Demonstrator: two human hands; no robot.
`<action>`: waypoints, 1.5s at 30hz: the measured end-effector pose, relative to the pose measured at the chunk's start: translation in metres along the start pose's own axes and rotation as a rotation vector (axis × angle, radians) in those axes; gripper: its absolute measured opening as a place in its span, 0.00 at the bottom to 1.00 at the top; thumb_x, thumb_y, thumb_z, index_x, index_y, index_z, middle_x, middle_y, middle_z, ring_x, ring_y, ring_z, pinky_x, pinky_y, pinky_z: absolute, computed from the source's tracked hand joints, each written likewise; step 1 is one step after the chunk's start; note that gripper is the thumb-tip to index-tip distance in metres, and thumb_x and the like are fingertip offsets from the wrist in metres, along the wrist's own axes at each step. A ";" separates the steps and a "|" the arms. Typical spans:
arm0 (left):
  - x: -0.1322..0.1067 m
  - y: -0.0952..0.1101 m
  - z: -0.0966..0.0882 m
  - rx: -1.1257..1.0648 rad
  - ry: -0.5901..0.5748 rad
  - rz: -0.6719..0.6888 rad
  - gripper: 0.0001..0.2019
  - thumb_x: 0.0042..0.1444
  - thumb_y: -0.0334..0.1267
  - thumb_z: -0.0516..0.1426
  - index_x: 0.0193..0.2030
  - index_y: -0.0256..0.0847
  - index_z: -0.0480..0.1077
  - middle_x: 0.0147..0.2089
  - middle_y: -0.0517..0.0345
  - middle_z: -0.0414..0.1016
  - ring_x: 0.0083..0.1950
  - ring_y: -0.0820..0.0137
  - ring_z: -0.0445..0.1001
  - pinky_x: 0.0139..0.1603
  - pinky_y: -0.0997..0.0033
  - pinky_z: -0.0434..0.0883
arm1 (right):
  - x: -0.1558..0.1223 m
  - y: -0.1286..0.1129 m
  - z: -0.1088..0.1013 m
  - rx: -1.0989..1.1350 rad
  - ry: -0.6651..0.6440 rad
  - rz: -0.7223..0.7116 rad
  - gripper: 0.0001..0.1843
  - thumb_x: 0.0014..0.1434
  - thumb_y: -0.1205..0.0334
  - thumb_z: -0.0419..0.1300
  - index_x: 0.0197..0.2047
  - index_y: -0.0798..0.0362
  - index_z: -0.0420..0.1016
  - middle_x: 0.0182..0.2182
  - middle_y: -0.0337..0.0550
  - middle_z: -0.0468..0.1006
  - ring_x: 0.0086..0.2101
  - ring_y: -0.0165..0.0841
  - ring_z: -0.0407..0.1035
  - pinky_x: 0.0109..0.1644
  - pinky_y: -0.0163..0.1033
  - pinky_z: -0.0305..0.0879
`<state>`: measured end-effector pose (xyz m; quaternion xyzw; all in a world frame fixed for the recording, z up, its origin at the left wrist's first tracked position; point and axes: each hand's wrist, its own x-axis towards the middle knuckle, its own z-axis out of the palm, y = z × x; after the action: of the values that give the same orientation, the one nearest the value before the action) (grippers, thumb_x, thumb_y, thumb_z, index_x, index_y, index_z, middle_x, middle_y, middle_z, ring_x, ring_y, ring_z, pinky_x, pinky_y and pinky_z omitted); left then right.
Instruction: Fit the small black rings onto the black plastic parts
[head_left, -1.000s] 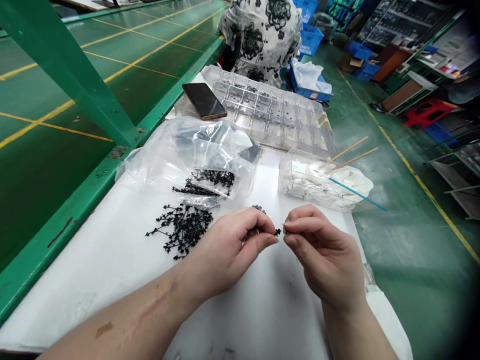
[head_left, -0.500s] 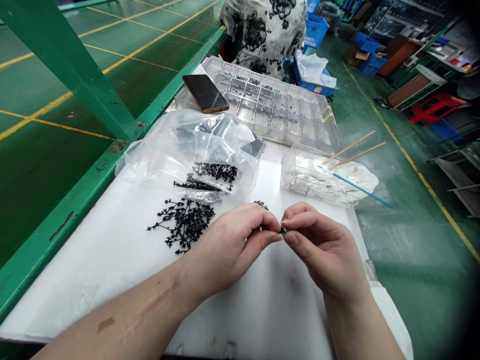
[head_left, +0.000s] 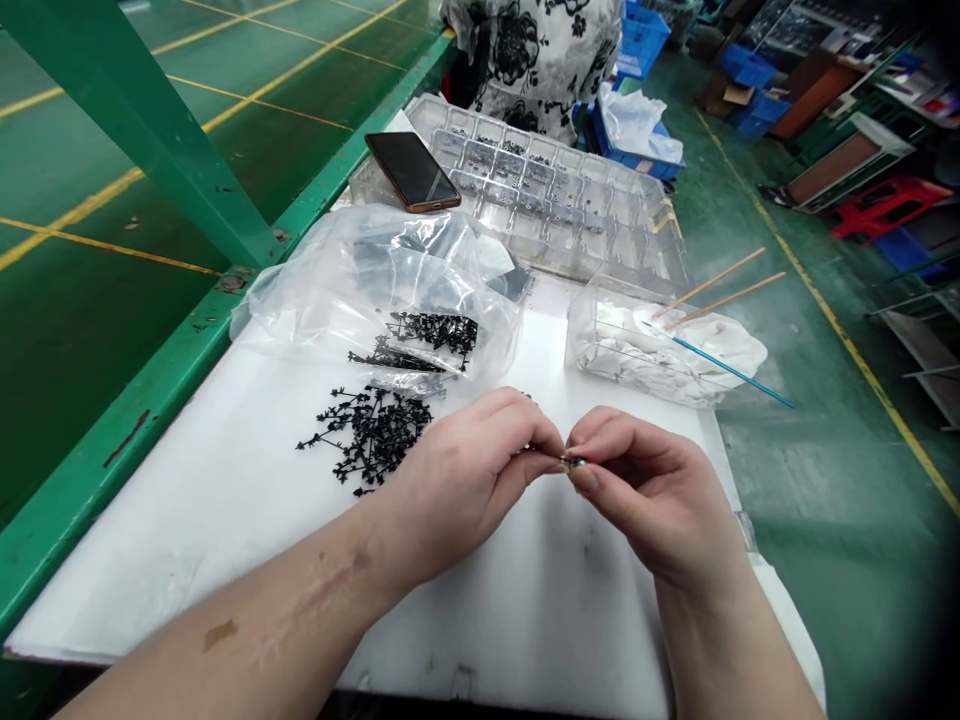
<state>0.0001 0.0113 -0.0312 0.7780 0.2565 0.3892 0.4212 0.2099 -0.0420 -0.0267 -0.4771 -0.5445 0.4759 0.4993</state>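
Observation:
My left hand (head_left: 472, 470) and my right hand (head_left: 652, 490) meet fingertip to fingertip above the white tabletop (head_left: 517, 620). Pinched between them is a tiny dark, shiny part (head_left: 573, 461), mostly covered by the fingers, so its exact kind does not show. Both hands are closed on it. A loose heap of small black branched plastic pieces (head_left: 379, 435) lies on the table just left of my left hand. More of these black pieces (head_left: 435, 340) sit at the mouth of a clear plastic bag (head_left: 300, 270) behind the heap.
A clear compartment tray (head_left: 630, 245) with small parts stands at the back, a phone (head_left: 414, 172) resting on its left edge. At right, a clear box (head_left: 600, 370) holds white cloth and thin sticks. A green metal beam (head_left: 172, 360) borders the left. Someone in a patterned shirt (head_left: 540, 60) sits beyond.
The view has shifted slightly, so the table things appear a little higher. My fingers have turned a bit around the small part, and more of it shows between the fingertips.

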 end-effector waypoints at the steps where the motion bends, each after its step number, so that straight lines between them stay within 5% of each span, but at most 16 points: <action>1: 0.000 0.000 0.000 0.014 0.005 -0.012 0.04 0.72 0.28 0.61 0.43 0.37 0.75 0.41 0.57 0.76 0.43 0.69 0.75 0.47 0.72 0.70 | -0.001 0.001 0.000 0.007 0.012 -0.022 0.04 0.63 0.65 0.74 0.37 0.48 0.85 0.34 0.42 0.79 0.35 0.32 0.74 0.37 0.35 0.71; 10: 0.007 0.006 -0.004 -0.041 -0.060 -0.187 0.04 0.69 0.29 0.62 0.42 0.40 0.77 0.38 0.62 0.79 0.38 0.71 0.74 0.40 0.71 0.68 | -0.003 0.010 -0.001 0.218 0.018 -0.053 0.04 0.64 0.65 0.73 0.38 0.48 0.82 0.33 0.41 0.77 0.32 0.34 0.72 0.34 0.40 0.70; 16: 0.006 0.008 -0.008 -0.263 -0.046 -0.369 0.03 0.69 0.35 0.63 0.41 0.43 0.78 0.34 0.66 0.77 0.35 0.72 0.71 0.37 0.71 0.67 | 0.001 0.011 -0.002 0.203 -0.020 -0.046 0.03 0.66 0.63 0.71 0.42 0.47 0.83 0.36 0.42 0.77 0.35 0.34 0.71 0.37 0.40 0.69; 26: 0.006 0.005 -0.008 -0.656 -0.029 -0.502 0.04 0.69 0.38 0.64 0.42 0.42 0.75 0.40 0.58 0.81 0.44 0.67 0.79 0.48 0.68 0.73 | 0.003 0.007 0.005 -0.150 -0.136 -0.129 0.02 0.68 0.64 0.69 0.44 0.47 0.80 0.36 0.43 0.79 0.37 0.36 0.73 0.41 0.43 0.72; 31: 0.005 0.005 -0.007 -0.402 -0.106 -0.477 0.09 0.72 0.44 0.59 0.42 0.43 0.74 0.40 0.58 0.80 0.42 0.65 0.77 0.46 0.65 0.73 | 0.003 0.004 0.000 -0.295 -0.189 -0.214 0.07 0.67 0.65 0.68 0.48 0.47 0.82 0.37 0.43 0.79 0.37 0.37 0.71 0.40 0.44 0.69; 34: 0.005 0.007 -0.006 -0.253 -0.073 -0.467 0.09 0.72 0.43 0.58 0.41 0.43 0.74 0.37 0.60 0.76 0.39 0.66 0.73 0.41 0.66 0.69 | 0.001 0.008 -0.006 -0.316 0.060 -0.235 0.05 0.69 0.62 0.66 0.47 0.47 0.83 0.36 0.44 0.78 0.37 0.37 0.72 0.41 0.44 0.68; 39: 0.002 0.010 -0.006 -0.153 -0.048 -0.439 0.08 0.74 0.40 0.55 0.43 0.44 0.72 0.39 0.59 0.76 0.41 0.64 0.74 0.42 0.65 0.67 | 0.007 0.016 -0.054 -0.376 1.013 -0.357 0.10 0.67 0.62 0.69 0.51 0.45 0.82 0.45 0.43 0.77 0.40 0.36 0.70 0.43 0.43 0.68; 42: 0.001 0.009 -0.006 -0.063 -0.050 -0.427 0.09 0.75 0.40 0.53 0.43 0.45 0.72 0.39 0.60 0.78 0.39 0.64 0.74 0.41 0.65 0.67 | 0.009 0.018 -0.103 -0.308 1.397 -0.326 0.17 0.58 0.70 0.74 0.47 0.44 0.78 0.52 0.41 0.73 0.46 0.34 0.67 0.44 0.38 0.68; 45: 0.002 0.007 -0.005 -0.008 -0.042 -0.411 0.11 0.76 0.42 0.52 0.42 0.45 0.71 0.36 0.61 0.75 0.35 0.65 0.72 0.38 0.66 0.67 | 0.008 0.022 -0.139 -0.028 1.455 -0.061 0.13 0.57 0.68 0.72 0.40 0.46 0.72 0.39 0.38 0.70 0.32 0.32 0.63 0.29 0.38 0.63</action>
<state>-0.0025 0.0112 -0.0231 0.7156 0.3993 0.2798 0.5002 0.3496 -0.0257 -0.0414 -0.6637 -0.0937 0.0169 0.7419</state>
